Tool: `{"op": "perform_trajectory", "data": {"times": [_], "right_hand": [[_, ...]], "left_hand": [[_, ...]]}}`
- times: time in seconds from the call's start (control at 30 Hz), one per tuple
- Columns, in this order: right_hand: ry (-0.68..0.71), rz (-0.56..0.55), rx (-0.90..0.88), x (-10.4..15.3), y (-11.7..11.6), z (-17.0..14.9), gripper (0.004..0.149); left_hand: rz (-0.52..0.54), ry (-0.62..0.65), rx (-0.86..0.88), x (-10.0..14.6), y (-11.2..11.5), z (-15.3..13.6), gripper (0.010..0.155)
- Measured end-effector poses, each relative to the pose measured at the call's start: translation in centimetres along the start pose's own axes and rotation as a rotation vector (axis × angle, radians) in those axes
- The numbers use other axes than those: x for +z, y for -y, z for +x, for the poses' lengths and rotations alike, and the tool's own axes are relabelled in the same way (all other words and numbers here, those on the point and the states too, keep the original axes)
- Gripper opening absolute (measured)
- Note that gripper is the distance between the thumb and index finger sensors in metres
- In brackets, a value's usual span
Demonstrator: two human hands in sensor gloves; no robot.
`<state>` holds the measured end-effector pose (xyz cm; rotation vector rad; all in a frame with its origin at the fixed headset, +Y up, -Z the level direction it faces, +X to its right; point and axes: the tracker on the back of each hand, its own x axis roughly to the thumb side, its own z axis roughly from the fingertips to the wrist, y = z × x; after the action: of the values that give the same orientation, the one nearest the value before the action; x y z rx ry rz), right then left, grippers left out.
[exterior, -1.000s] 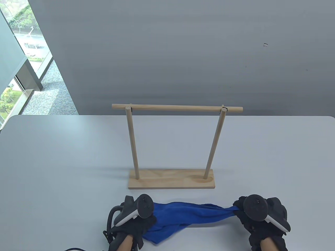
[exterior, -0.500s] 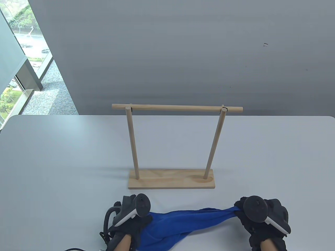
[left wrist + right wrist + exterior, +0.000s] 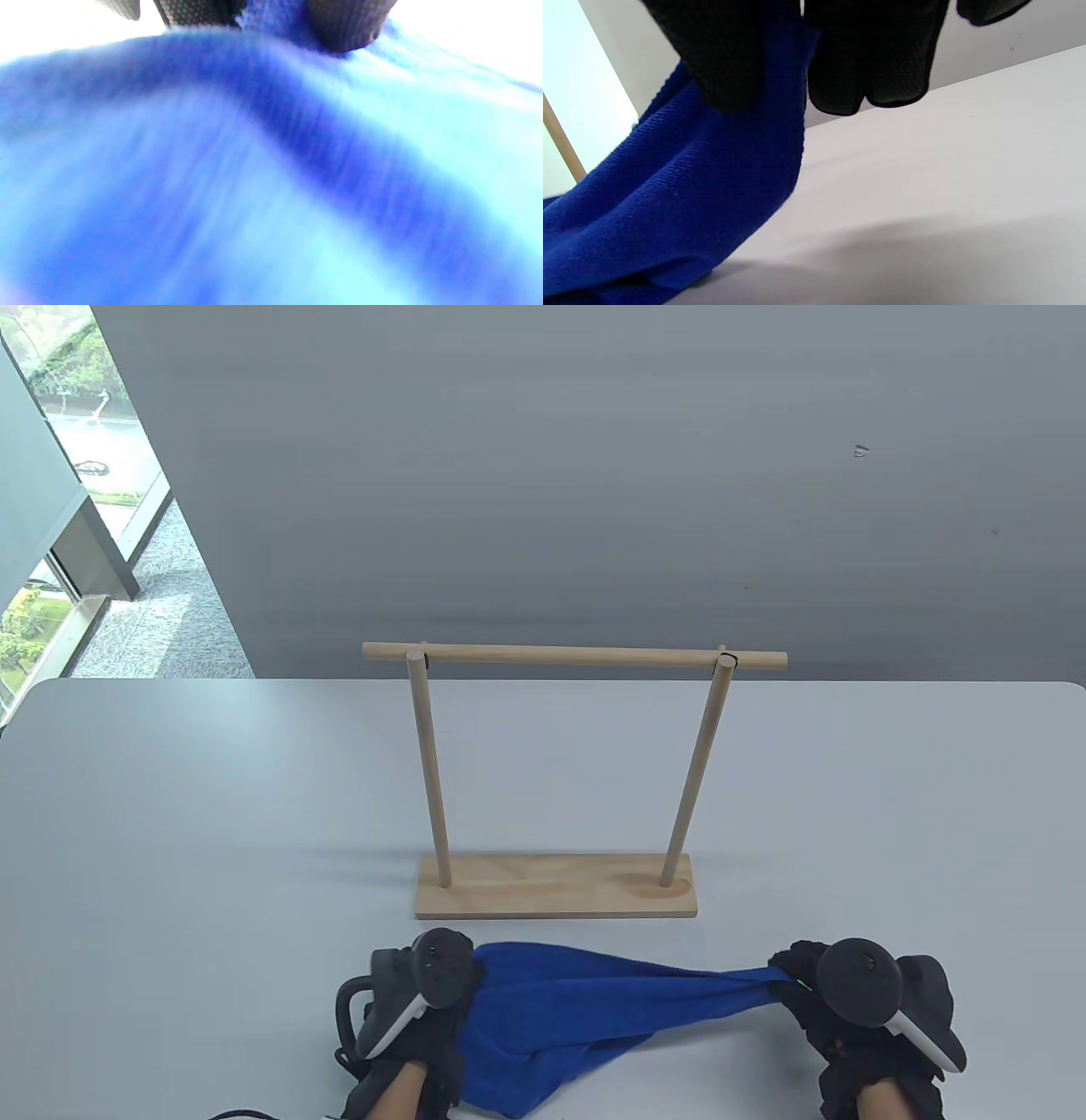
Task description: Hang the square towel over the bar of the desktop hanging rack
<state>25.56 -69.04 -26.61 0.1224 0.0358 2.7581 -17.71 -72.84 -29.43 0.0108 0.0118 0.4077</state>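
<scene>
A blue square towel (image 3: 585, 1005) is stretched between my two hands just above the table's front edge, sagging at the lower left. My left hand (image 3: 424, 1010) grips its left end; the towel fills the left wrist view (image 3: 254, 169) below my fingertips (image 3: 343, 25). My right hand (image 3: 857, 1001) pinches its right corner; the right wrist view shows the towel (image 3: 670, 190) held between my gloved fingers (image 3: 725, 55). The wooden hanging rack (image 3: 556, 891) stands just behind the towel, its horizontal bar (image 3: 577, 656) bare on two upright posts.
The white table (image 3: 170, 814) stretches wide on both sides of the rack. A grey wall (image 3: 594, 475) rises behind it, with a window (image 3: 59, 475) at far left. A rack post (image 3: 560, 140) shows at the right wrist view's left edge.
Both hands have spread the towel wider. The left end has risen and opened out, and the right hand has shifted slightly right. The towel now hangs in a larger sheet.
</scene>
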Motion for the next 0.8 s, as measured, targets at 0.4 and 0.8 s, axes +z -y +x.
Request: {"op": "perform_trajectory", "data": {"times": [0.4,0.8], "right_hand": [[0.242,-0.124,-0.226,1.1,1.9,0.8,0.039],[0.358,-0.659,-0.279,-0.4,9.5,2.5,0.038]], "left_hand": [[0.453,0.026,0.376,2.6,-6.6,-3.2,0.036],[0.523,0.163,0.078,1.3,-13.4,0.1,0.036]]}}
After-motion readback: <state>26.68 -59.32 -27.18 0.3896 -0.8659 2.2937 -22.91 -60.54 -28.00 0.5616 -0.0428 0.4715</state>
